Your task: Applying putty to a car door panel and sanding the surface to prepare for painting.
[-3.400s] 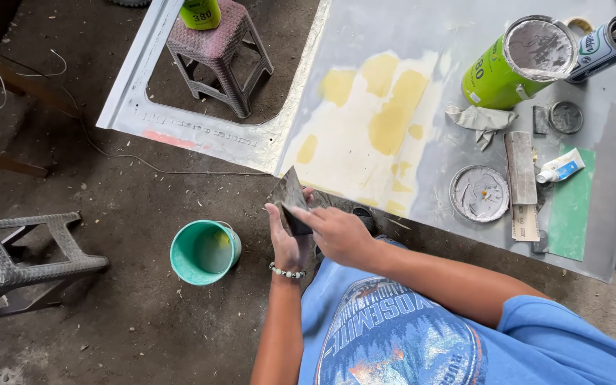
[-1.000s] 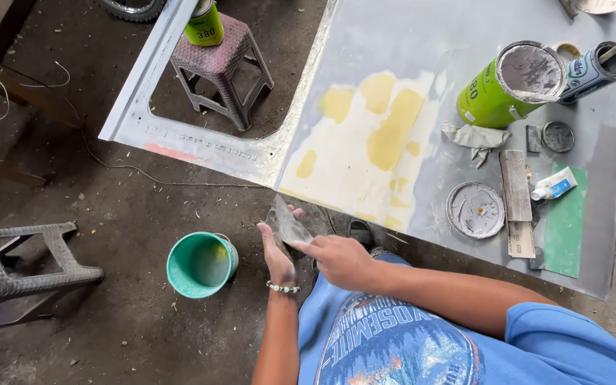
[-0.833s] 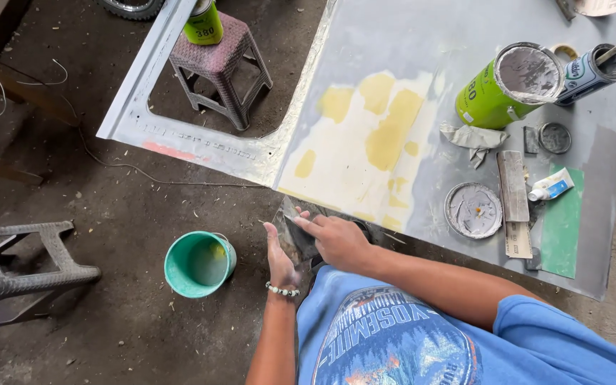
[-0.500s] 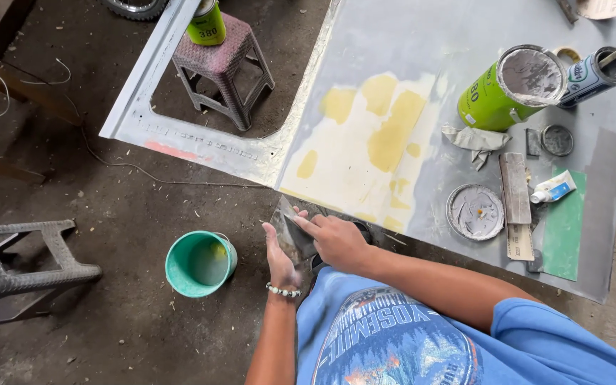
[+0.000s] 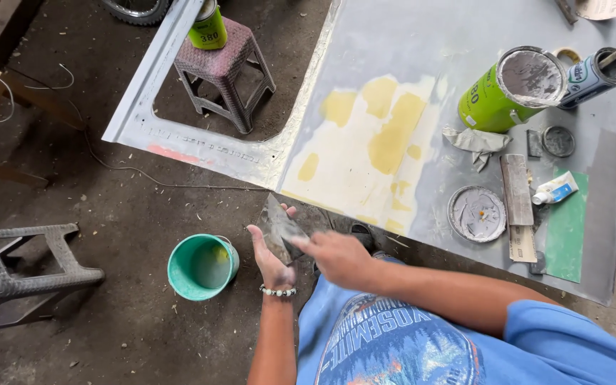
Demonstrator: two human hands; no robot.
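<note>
Head view showed bare floor left of the metal panel (image 5: 465,85). Left hand (image 5: 271,258) cradled a scraper blade (image 5: 279,229), fingers half curled; right hand (image 5: 336,258) pinched it.

I see my right hand (image 5: 338,258) has slid down off the top of the scraper blade (image 5: 279,229) toward its lower end, beside the left hand's (image 5: 272,257) grip, since a moment ago. The blade (gray and smeared) now stands clear above that grip, its tip less covered than before.
</note>
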